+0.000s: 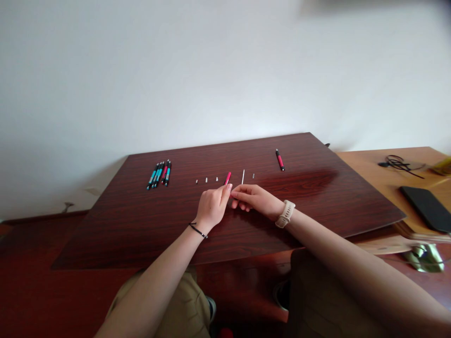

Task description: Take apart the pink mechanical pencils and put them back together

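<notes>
My left hand (212, 205) is closed around a pink pen barrel (228, 178) whose tip sticks out past my fingers. My right hand (254, 198), a pale watch on its wrist, meets the left at the fingertips; I cannot tell whether it grips the barrel's near end. Both hands hover over the dark wooden board (148, 220). A thin white refill (243, 176) lies just beyond my right hand. Several small pale pen parts (206, 180) lie in a row to the left of the barrel, and one more small part (253, 176) lies right of the refill.
A bunch of blue and pink pens (160, 173) lies at the board's far left. A single red pen (280, 160) lies at the far right. On the lighter desk to the right are a black phone (427, 207) and a black cable (398, 163).
</notes>
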A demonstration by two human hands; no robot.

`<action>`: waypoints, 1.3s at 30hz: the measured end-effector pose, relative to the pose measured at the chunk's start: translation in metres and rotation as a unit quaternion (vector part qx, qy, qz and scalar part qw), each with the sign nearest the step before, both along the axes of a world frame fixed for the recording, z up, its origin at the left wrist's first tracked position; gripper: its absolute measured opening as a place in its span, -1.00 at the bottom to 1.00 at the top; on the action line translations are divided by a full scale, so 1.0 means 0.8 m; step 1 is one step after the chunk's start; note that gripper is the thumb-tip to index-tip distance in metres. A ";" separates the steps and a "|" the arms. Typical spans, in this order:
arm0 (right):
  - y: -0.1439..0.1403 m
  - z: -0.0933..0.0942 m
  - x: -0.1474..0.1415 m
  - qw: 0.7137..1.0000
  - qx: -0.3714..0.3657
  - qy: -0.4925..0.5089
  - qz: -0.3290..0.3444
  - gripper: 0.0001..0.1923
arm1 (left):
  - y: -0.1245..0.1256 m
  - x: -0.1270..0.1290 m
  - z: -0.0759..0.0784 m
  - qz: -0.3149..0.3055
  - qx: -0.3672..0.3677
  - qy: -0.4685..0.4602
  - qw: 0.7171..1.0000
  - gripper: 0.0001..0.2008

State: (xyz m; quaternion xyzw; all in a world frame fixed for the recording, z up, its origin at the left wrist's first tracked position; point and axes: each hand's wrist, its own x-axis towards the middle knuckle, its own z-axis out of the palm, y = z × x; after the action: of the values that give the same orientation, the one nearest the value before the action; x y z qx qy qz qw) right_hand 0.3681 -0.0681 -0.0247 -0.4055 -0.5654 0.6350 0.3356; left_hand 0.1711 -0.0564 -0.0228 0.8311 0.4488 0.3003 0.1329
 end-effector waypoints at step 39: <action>0.043 -0.035 0.144 0.856 0.309 -0.334 -0.247 -0.63 | 0.088 -0.180 -0.016 0.113 -0.002 0.055 0.992 -0.70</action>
State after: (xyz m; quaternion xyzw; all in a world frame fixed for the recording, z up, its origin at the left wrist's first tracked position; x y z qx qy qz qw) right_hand 0.4831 -0.0340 -0.0526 -0.5945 -0.6921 0.1503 0.3806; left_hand 0.0273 0.0143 -0.0355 0.7899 0.5471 0.2668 0.0745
